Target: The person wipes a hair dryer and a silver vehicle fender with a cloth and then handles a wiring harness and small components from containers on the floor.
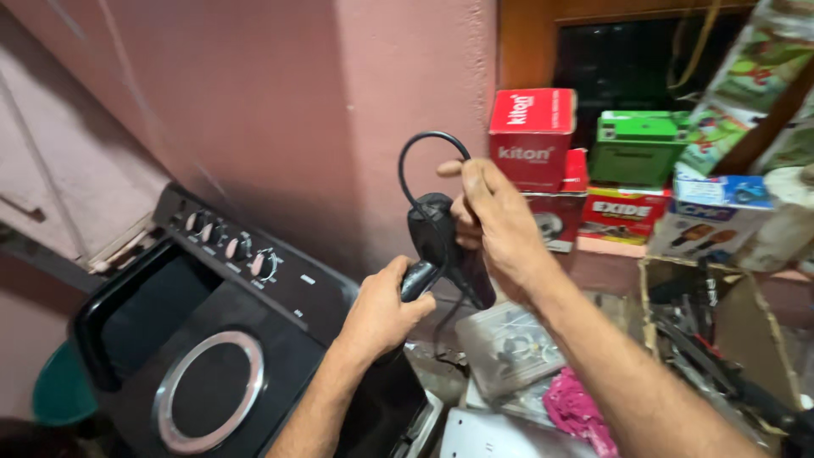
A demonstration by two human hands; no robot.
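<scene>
In the middle of the head view my right hand [492,216] grips a black plastic part [434,233] with a thin black cable [420,157] looping up over my thumb. My left hand [381,309] is just below it, closed around the lower black end [417,280] of the same part. Both hands hold it in the air above the right edge of a black washing machine [220,339], in front of a pink wall.
The washing machine has a row of knobs [229,242] and a round lid window [208,390]. Red boxes [532,136], a green box [636,148] and more cartons line a ledge at right. A cardboard box of tools [712,322], a clear bag [509,343] and pink cloth [577,407] lie below.
</scene>
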